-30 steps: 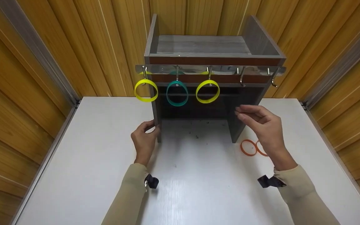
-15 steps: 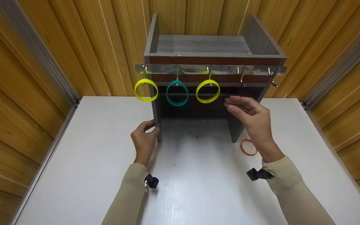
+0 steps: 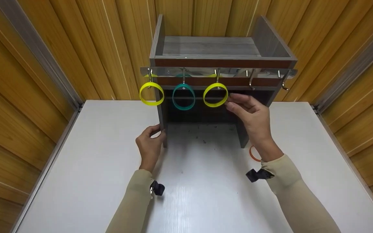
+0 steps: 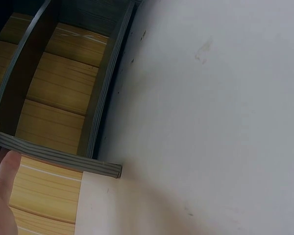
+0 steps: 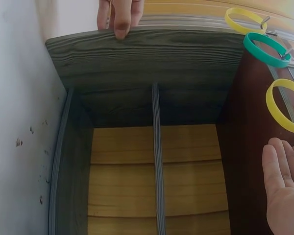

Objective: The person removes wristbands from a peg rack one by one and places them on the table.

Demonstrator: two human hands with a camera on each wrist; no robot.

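Observation:
My left hand (image 3: 150,145) grips the front edge of the grey wooden shelf's left side panel (image 3: 162,113). In the left wrist view, fingers lie on both sides of that panel. My right hand (image 3: 254,118) is at the right edge of a yellow ring (image 3: 226,99), a fingertip touching it; its other fingers are extended in the right wrist view. That ring hangs on the middle hook of a metal hook rail (image 3: 235,72). A teal ring (image 3: 173,98) and another yellow ring (image 3: 141,98) hang on the hooks to its left.
Two hooks at the right end, one of them a bent hook (image 3: 284,84), hold no ring. An orange ring (image 3: 253,154) lies on the white table (image 3: 193,194), partly hidden by my right wrist. Wood-plank walls (image 3: 44,64) surround the table closely.
My right hand has moved left and slightly up, from beside the shelf's right panel to the yellow ring. Its wrist now covers more of the orange rings. My left hand has stayed put.

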